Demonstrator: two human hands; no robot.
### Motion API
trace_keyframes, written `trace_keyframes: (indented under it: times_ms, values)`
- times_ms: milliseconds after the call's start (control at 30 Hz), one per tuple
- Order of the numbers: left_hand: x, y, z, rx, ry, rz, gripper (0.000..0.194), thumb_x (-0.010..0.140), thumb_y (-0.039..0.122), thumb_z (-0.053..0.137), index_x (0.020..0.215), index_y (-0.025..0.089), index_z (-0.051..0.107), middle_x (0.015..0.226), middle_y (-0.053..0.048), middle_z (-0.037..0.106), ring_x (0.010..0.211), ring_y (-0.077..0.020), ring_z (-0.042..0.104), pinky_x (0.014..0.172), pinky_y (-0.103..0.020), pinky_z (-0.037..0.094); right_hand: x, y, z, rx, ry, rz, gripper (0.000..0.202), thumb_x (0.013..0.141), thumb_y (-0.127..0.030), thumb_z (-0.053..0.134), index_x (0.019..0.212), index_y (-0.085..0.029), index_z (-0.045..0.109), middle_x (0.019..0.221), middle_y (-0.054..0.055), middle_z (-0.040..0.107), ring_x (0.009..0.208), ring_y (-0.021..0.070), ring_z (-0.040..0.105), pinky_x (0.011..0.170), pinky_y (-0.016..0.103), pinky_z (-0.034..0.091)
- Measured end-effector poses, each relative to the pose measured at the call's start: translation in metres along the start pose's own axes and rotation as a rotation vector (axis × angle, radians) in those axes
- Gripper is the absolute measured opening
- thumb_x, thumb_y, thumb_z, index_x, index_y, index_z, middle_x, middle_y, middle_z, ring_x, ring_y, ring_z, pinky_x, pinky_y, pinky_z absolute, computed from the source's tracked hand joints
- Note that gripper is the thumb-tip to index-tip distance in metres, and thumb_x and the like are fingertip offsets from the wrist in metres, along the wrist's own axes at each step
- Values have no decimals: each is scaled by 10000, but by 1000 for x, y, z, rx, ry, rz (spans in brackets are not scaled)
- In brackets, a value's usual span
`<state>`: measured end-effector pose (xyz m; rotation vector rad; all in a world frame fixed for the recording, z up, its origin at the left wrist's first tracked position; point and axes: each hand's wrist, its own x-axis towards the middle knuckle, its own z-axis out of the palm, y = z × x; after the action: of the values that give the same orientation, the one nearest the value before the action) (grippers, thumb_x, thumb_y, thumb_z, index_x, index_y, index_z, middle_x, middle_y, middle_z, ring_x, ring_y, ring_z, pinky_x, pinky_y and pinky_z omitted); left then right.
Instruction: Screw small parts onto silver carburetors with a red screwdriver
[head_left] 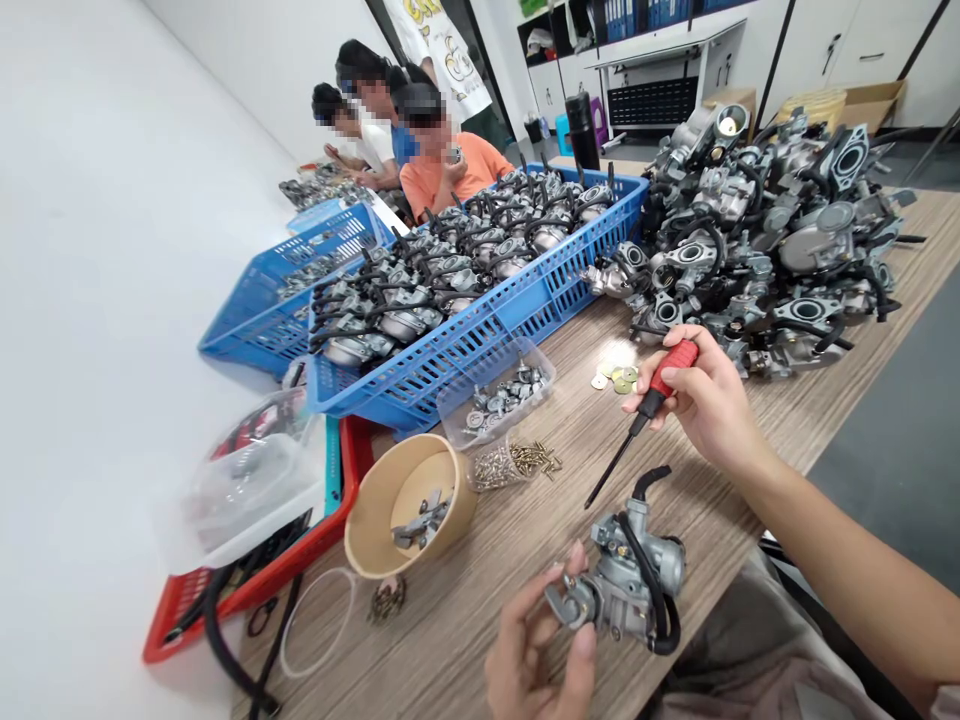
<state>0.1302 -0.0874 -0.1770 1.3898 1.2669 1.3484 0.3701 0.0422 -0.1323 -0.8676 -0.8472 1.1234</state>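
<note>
A screwdriver (671,370) with a red and black handle is gripped in my right hand (709,395), its dark shaft slanting down to the left. The tip hangs above the table, apart from the carburetor (630,570) below it. That carburetor is grey metal with a black rubber hose looped over its side. Around its lever end, the thumb and fingers of my left hand (536,640) are closed. Close to my right hand lie several thin brass-coloured discs (619,378).
A blue crate (517,310) full of carburetors stands behind, with a heap of carburetors (772,230) to the right. A paper tub (360,530) with metal levers, a clear box (547,365) of small parts and spilled screws (536,458) sit left. Co-workers (480,155) sit beyond.
</note>
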Motion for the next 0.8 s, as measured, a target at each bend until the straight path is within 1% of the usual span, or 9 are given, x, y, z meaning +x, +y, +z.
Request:
trace_keyframes:
  times_ms: [133, 233, 367, 433, 533, 700, 800]
  values:
    - [1, 0, -1, 19, -16, 8, 336, 1017, 514, 729, 1243, 267, 700, 1124, -85, 873, 1073, -220, 839, 992, -244, 651, -1, -2, 2, 1, -60, -6, 378, 848, -293, 678, 1098, -287, 395, 762, -68, 710, 630, 199, 778, 368, 181, 503]
    - [1, -1, -2, 20, -25, 22, 335, 1021, 507, 723, 1254, 268, 701, 1134, -92, 870, 1072, -234, 839, 978, -261, 662, -2, -7, 9, 7, -115, -27, 420, 896, -335, 730, 1156, -294, 402, 775, -62, 722, 612, 205, 780, 360, 188, 516]
    - [2, -4, -5, 67, -60, 56, 348, 1033, 519, 697, 1264, 258, 692, 1120, -97, 872, 1055, -253, 844, 971, -303, 676, -7, -19, 24, -12, -205, -123, 406, 986, -334, 740, 1232, -312, 417, 835, -39, 750, 654, 182, 790, 405, 184, 561]
    - [3, -5, -8, 113, -78, 81, 353, 1040, 530, 679, 1258, 252, 688, 1105, -99, 874, 1023, -253, 853, 961, -313, 682, -10, -27, 32, -34, -245, -171, 382, 1002, -332, 744, 1231, -318, 439, 853, -31, 753, 669, 175, 789, 411, 186, 570]
    - [4, -6, -10, 169, -97, 109, 365, 1053, 548, 647, 1261, 250, 680, 1112, -100, 874, 1013, -241, 855, 937, -290, 683, -14, -37, 45, -68, -322, -212, 353, 1012, -334, 742, 1225, -336, 460, 881, -23, 755, 686, 181, 791, 421, 210, 586]
    - [5, -3, -8, 151, -98, 104, 375, 1058, 556, 638, 1264, 245, 671, 1099, -90, 877, 1002, -229, 857, 891, -255, 683, -14, -43, 61, -101, -505, -234, 361, 1027, -246, 693, 1258, -372, 444, 895, -50, 740, 709, 191, 788, 549, 312, 658]
    - [4, 1, -4, 86, -98, 68, 349, 1058, 543, 646, 1268, 265, 662, 1116, -77, 876, 1000, -228, 857, 876, -256, 684, -12, -42, 67, -106, -587, -252, 386, 1028, -190, 659, 1286, -357, 426, 909, -49, 720, 731, 185, 785, 577, 316, 648]
